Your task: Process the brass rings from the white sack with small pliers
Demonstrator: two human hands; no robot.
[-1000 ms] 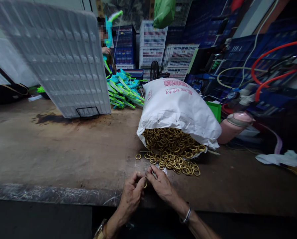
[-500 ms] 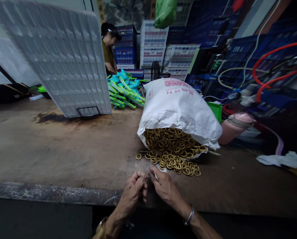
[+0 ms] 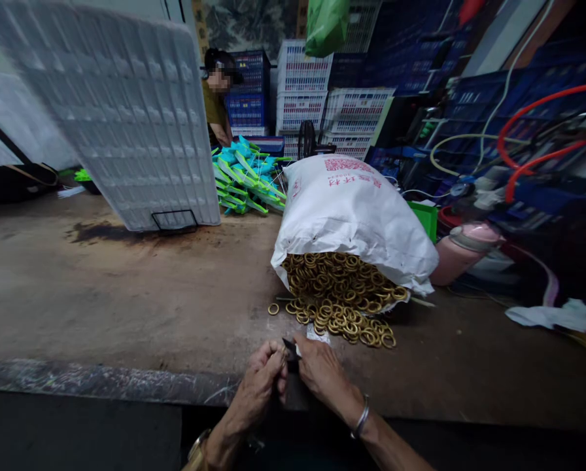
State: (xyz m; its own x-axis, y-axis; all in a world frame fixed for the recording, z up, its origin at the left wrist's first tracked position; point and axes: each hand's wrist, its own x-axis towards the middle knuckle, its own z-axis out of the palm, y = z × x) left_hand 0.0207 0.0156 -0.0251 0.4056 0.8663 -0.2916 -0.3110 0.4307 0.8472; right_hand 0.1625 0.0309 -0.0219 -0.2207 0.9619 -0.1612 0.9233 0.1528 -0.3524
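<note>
My left hand (image 3: 261, 383) and my right hand (image 3: 322, 373) meet at the table's near edge, fingers pinched together. Between them sits a small dark piece (image 3: 290, 348); I cannot make out what it is, nor which fingers grip it. Just beyond lies a heap of brass rings (image 3: 339, 297) spilling from the mouth of a white sack (image 3: 354, 209) that lies on its side. One loose ring (image 3: 273, 309) rests left of the heap. A bracelet is on my right wrist, a watch on my left.
A brown worn table (image 3: 126, 294) spreads to the left. A white gridded tray (image 3: 121, 118) leans upright at the back left. Teal and green plastic toys (image 3: 244, 176) are piled behind; a person (image 3: 217, 98) stands there. A pink bottle (image 3: 462, 252), hoses and crates fill the right.
My hands have stayed together at the near edge. A brass ring showed between the fingers a second ago; now a small dark piece shows there. The person behind lowered a teal toy.
</note>
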